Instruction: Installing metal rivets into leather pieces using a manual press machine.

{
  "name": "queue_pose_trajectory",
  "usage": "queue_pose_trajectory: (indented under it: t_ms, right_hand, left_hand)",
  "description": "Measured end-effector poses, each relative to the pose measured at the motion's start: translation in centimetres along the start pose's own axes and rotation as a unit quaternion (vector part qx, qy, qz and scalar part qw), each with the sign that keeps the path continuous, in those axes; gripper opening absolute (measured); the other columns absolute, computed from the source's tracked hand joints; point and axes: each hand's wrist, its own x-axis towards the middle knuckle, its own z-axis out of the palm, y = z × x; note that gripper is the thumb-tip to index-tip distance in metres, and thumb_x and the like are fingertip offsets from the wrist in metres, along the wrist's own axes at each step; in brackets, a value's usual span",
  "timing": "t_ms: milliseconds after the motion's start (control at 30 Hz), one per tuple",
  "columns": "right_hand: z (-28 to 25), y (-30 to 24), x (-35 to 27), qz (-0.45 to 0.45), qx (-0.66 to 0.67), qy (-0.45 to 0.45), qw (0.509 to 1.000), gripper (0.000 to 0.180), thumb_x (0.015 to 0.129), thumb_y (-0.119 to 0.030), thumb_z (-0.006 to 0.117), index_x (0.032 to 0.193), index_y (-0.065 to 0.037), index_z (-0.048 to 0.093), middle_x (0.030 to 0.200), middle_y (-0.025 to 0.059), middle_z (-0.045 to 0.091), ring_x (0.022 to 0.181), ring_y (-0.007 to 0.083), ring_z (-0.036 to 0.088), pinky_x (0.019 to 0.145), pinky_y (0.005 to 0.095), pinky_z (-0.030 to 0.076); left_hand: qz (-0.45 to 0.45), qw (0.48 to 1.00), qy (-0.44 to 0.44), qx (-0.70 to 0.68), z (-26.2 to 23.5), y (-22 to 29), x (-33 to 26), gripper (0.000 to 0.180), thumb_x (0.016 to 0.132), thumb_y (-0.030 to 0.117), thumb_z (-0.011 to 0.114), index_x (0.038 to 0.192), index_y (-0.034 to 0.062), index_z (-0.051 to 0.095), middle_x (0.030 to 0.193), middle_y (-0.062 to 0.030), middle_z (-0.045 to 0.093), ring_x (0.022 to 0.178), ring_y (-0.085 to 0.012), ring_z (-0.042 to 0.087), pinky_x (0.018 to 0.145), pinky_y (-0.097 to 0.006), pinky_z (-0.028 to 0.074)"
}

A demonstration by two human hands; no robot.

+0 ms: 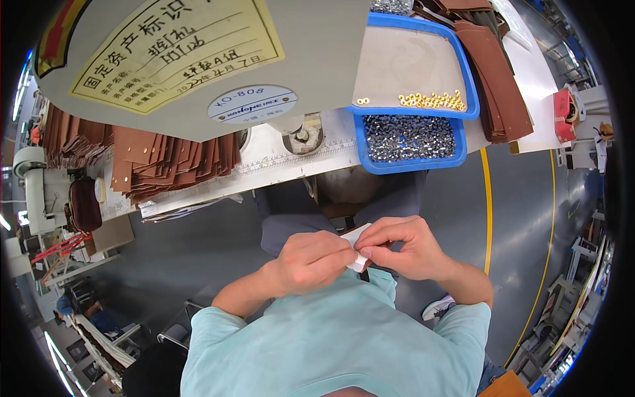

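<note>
Close to my body, above my lap, both hands meet at a small white piece point(356, 235) that looks like paper or thin sheet. A bit of brown shows at its lower edge. My left hand point(314, 260) is closed, with its fingertips pressed on the left side of the piece. From the other side, my right hand point(409, 248) pinches it between thumb and fingers. The fingers cover part of the piece, so its full shape is hidden.
A grey machine head point(317, 59) fills the upper left over the white worktable point(264, 162). Brown leather pieces point(169, 159) lie stacked to its left, with more leather strips point(493, 79) at right. Blue trays hold gold eyelets point(433, 100) and silver metal fittings point(410, 139).
</note>
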Motion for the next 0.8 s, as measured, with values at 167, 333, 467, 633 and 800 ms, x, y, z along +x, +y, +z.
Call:
queue_pose_trajectory:
  t_ms: [167, 333, 467, 633, 800]
  right_hand:
    - [0.3, 0.7, -0.1, -0.054, -0.012, 0.025, 0.998, 0.016, 0.088, -0.002, 0.076, 0.103, -0.001, 0.079, 0.103, 0.0106, 0.075, 0.076, 0.011, 0.065, 0.063, 0.0249, 0.052]
    - [0.1, 0.5, 0.1, -0.141, -0.132, 0.034, 0.981, 0.024, 0.078, -0.006, 0.087, 0.101, -0.003, 0.08, 0.102, 0.0082, 0.076, 0.075, 0.0144, 0.065, 0.062, 0.0268, 0.053]
    - [0.0, 0.9, 0.3, -0.109, -0.137, 0.037, 0.984, 0.028, 0.073, 0.0, 0.087, 0.1, -0.002, 0.079, 0.101, 0.0076, 0.078, 0.082, 0.0156, 0.068, 0.062, 0.0266, 0.054]
    - [0.0, 1.9, 0.7, -0.217, -0.237, 0.064, 0.945, 0.028, 0.069, 0.005, 0.081, 0.095, -0.005, 0.076, 0.098, 0.0053, 0.077, 0.078, 0.0208, 0.065, 0.07, 0.0336, 0.049]
    - [0.8, 3.3, 1.1, -0.32, -0.33, 0.137, 0.877, 0.035, 0.06, 0.01, 0.071, 0.092, -0.006, 0.072, 0.093, 0.004, 0.073, 0.076, 0.023, 0.063, 0.071, 0.037, 0.045]
  left_hand:
    - [-0.034, 0.999, 0.003, -0.002, 0.0, 0.4, 0.4, 0.029, 0.06, -0.007, 0.082, 0.086, 0.0029, 0.075, 0.08, -0.0069, 0.071, 0.065, -0.0204, 0.069, 0.055, -0.029, 0.056]
    - [-0.113, 0.993, 0.013, -0.039, 0.2, 0.5, 0.5, 0.026, 0.064, -0.006, 0.082, 0.087, 0.004, 0.075, 0.079, -0.0068, 0.073, 0.067, -0.0209, 0.07, 0.056, -0.029, 0.056]
    - [-0.132, 0.99, -0.011, -0.042, -0.1, 1.1, 0.7, 0.024, 0.066, -0.007, 0.08, 0.087, 0.0038, 0.075, 0.081, -0.0074, 0.074, 0.069, -0.0204, 0.071, 0.057, -0.029, 0.056]
    - [-0.166, 0.984, -0.033, -0.051, -0.3, 1.2, 0.7, 0.025, 0.07, -0.006, 0.078, 0.093, 0.0021, 0.075, 0.084, -0.0088, 0.075, 0.072, -0.0212, 0.072, 0.061, -0.028, 0.058]
    - [-0.255, 0.963, -0.071, -0.06, -0.6, 2.1, 2.7, 0.035, 0.072, 0.005, 0.087, 0.104, 0.0006, 0.074, 0.094, -0.0101, 0.076, 0.078, -0.0232, 0.074, 0.068, -0.029, 0.061]
